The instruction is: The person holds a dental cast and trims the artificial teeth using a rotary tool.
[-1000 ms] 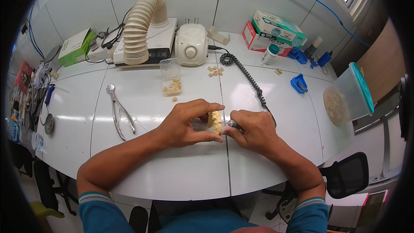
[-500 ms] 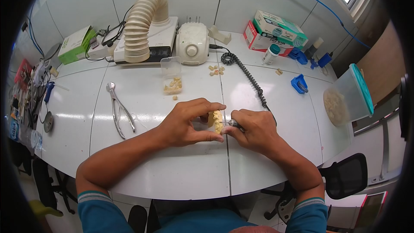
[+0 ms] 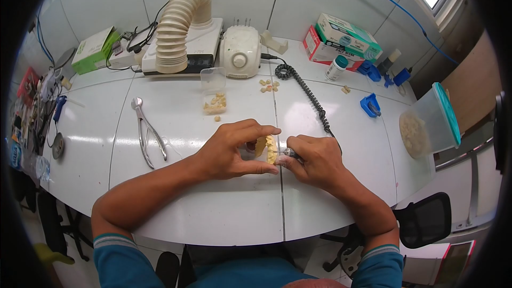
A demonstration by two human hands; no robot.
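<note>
A pale yellow dental model (image 3: 271,150) with teeth along its right side is held upright by my left hand (image 3: 234,148), fingers at its top and thumb at its bottom. My right hand (image 3: 314,161) is closed round a dark rotary handpiece (image 3: 290,153), whose thin metal bit points left at the teeth. Whether the tip touches them is too small to tell. A coiled black cord (image 3: 306,92) runs from the handpiece to a white control unit (image 3: 240,53).
Metal pliers (image 3: 144,130) lie left of my forearm. Behind my hands are an open clear box (image 3: 215,101) of tooth pieces and a ribbed hose (image 3: 178,26). At the right stand a white bottle (image 3: 336,69), a blue tray (image 3: 369,105) and a teal-lidded tub (image 3: 429,122).
The view has shifted slightly. The model is turned a little in my left hand, and both hands stay in nearly the same place with the same holds.
</note>
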